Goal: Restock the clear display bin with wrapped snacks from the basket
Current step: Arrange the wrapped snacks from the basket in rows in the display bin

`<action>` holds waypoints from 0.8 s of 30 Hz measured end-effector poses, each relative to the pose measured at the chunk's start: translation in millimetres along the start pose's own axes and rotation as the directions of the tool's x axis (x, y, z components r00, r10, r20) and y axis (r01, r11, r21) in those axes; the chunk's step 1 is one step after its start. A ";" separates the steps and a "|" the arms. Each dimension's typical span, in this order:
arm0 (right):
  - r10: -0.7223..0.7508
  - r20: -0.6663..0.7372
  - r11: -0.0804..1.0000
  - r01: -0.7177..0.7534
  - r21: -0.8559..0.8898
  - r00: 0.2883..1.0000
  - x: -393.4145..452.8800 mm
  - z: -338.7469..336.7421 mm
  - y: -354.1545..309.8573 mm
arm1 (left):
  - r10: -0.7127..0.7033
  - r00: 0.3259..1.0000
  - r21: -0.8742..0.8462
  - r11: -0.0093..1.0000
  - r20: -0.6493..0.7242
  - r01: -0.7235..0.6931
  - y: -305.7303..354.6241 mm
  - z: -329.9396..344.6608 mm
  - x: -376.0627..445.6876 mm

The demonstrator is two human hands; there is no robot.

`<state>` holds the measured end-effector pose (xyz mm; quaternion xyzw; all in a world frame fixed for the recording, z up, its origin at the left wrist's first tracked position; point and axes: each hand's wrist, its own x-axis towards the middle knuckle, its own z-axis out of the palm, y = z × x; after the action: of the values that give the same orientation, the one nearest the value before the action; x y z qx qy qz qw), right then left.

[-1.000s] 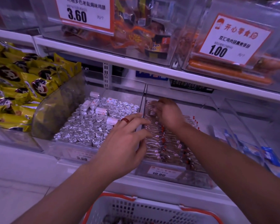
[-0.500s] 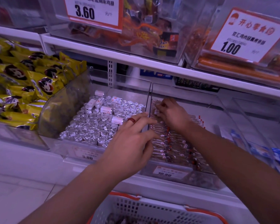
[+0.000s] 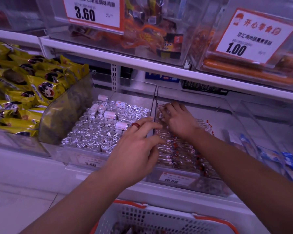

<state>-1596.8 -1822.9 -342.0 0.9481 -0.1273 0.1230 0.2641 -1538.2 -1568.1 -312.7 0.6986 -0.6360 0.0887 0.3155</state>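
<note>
Pressing down with flat-fingered left hand (image 3: 134,149) and right hand (image 3: 179,120) on crosswise wrapped snacks (image 3: 178,152) in clear display bin (image 3: 210,186), basket (image 3: 159,220) lying directly below both wrists.

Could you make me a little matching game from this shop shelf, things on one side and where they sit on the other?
Things:
1. foil rolls
2. yellow packets
3. basket
4. 1.00 sign

Places:
A. top right, on an upper bin
B. bottom, below the shelf edge
C. far left bin
D. bin just left of the hands

Pairs: 1-D, 2-C, 3-B, 4-A
</note>
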 end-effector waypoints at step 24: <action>0.127 -0.039 0.945 -0.109 0.308 0.991 -2.7 -11.3 11.6 | 0.006 1.000 -0.026 1.000 -0.002 -0.006 0.2 -2.5 -3.2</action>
<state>-1604.8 -1826.0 -328.0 0.9641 -0.1555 0.1845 0.1105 -1538.3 -1564.0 -312.3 0.6926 -0.6388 0.0820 0.3248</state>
